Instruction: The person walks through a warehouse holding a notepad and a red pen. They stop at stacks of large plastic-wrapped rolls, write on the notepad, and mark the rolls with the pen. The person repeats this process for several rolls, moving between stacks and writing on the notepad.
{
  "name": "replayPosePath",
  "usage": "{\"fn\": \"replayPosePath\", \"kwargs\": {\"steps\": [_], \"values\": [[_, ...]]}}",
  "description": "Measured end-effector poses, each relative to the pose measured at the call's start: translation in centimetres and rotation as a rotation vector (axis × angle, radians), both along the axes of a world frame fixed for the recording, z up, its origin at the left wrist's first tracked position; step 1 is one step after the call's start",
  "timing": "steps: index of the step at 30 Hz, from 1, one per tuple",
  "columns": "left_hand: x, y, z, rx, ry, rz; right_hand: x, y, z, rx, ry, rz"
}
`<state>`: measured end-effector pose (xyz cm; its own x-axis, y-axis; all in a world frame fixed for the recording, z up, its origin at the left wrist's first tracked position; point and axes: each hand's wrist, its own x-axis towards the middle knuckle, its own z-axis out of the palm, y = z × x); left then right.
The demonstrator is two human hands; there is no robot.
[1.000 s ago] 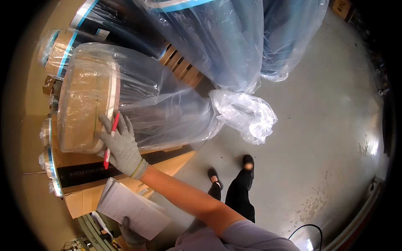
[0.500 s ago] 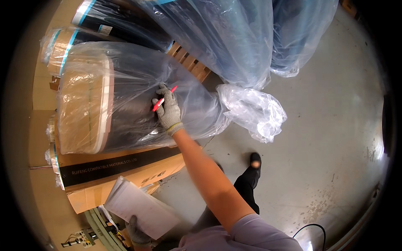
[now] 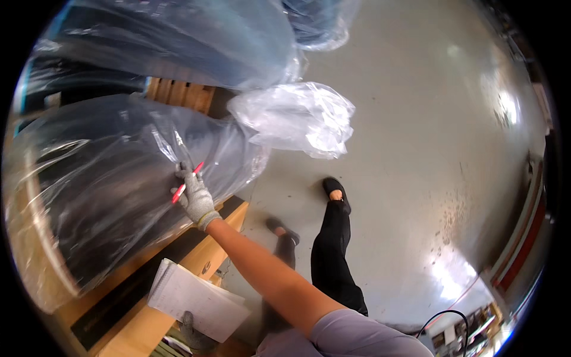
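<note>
In my right hand point(image 3: 197, 199), which wears a grey knit glove, a red marker pen point(image 3: 178, 193) is pinched across the fingers. The fingers rest on or just over the clear plastic bag point(image 3: 113, 160) that covers a large dark roll lying to the left. Its gathered, whitish end point(image 3: 297, 119) spreads toward the middle. Lower down, my gloved left hand point(image 3: 193, 334) grips a stack of white paper sheets point(image 3: 199, 300) by the near edge, thumb on top. The left fingers under the sheets are hidden.
Under the wrapped roll lies a long cardboard box point(image 3: 229, 223) with a black band. More plastic-wrapped rolls point(image 3: 196, 41) stand beyond, near a wooden pallet point(image 3: 181, 95). Grey floor point(image 3: 404, 149) stretches right. A black cable point(image 3: 443, 315) curves at the lower right.
My view has swung right, so the rolls sit farther left. Both hands keep hold of the marker pen and the papers. My second foot now shows.
</note>
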<state>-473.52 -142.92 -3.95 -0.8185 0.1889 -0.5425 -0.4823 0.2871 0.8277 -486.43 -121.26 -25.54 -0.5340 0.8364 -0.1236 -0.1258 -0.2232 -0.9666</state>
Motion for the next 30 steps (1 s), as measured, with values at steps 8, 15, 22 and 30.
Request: {"fn": "replayPosePath", "kwargs": {"steps": [8, 15, 22, 30], "values": [[-5.1, -5.4, -9.2, -0.052, -0.111, -0.177, 3.9, -5.5, -13.4, -0.309, -0.203, 0.162], [-5.4, -4.1, -5.6, 0.01, -0.093, -0.107, 5.6, -6.6, -12.2, -0.267, -0.563, 0.212], [-4.4, -4.5, 1.7, 0.203, -0.007, 0.049, 2.5, 6.5, 14.2, 0.289, -0.128, -0.104], [2.3, -3.0, 4.0, 0.345, 0.035, 0.346, -1.3, 11.8, 37.0, 1.084, 0.261, 0.072]]}}
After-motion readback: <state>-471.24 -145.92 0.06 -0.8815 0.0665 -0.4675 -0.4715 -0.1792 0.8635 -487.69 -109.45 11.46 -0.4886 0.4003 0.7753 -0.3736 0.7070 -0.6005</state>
